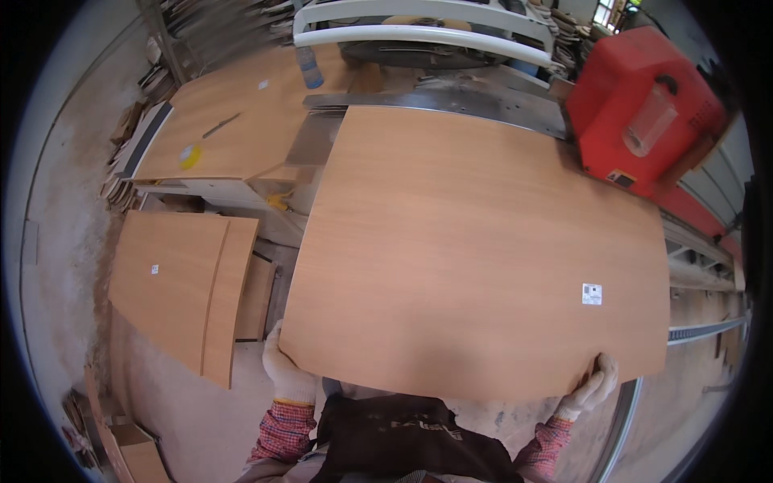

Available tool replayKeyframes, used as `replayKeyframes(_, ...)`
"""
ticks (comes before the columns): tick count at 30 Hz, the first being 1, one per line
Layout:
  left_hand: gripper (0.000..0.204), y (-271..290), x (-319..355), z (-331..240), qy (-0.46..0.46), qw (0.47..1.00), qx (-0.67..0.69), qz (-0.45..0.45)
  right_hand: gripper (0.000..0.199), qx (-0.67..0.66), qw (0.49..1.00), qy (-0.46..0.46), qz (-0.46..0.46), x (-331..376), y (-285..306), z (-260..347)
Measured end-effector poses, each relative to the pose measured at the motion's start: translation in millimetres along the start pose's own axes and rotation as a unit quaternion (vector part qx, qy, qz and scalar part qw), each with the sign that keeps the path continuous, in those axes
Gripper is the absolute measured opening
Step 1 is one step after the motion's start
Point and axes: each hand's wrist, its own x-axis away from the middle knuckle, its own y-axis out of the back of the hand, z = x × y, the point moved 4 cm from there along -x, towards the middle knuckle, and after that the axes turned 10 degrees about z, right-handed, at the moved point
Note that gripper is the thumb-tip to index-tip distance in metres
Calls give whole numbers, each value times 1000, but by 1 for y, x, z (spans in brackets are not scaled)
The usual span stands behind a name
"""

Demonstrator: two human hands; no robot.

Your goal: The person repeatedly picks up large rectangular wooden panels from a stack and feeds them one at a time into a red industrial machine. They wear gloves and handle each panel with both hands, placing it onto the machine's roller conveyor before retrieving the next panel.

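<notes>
A large light-brown wood panel (475, 241) lies flat in front of me, with a small white label (592, 294) near its right side. Its far edge meets a grey metal machine table beside a red machine housing. My left hand (286, 368), in a white work glove, is closed on the panel's near left corner; some fingers are hidden beneath it. On the near edge toward the right, my right hand (593, 388), gloved likewise, grips the same panel with its fingers bent over the top.
The red machine housing (644, 113) stands at the far right, behind the metal table (491, 109). A second board (173, 282) leans low at the left. Beyond it, a board-topped table (233, 129) carries a yellow tape roll (190, 156) and a plastic bottle (309, 68). A metal rail (624, 427) runs at lower right.
</notes>
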Motion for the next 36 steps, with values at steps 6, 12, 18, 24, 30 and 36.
replayKeyframes(6,36,-6,25,54,74,995,-34,55,28,6,991,119,61,-4,-22,85)
replayKeyframes(12,37,-8,52,103,154,968,-158,121,16,-34,980,173,89,9,-55,161)
replayKeyframes(18,36,-40,83,167,237,950,-72,191,17,-68,971,199,111,35,-88,217)
replayKeyframes(24,38,-39,91,207,335,896,-138,256,14,-25,972,185,144,38,-89,223)
replayKeyframes(30,42,-30,119,200,389,829,-252,314,12,25,984,172,50,19,-58,156)
replayKeyframes(36,41,3,104,168,382,824,-294,297,5,77,987,144,-3,3,-45,96)
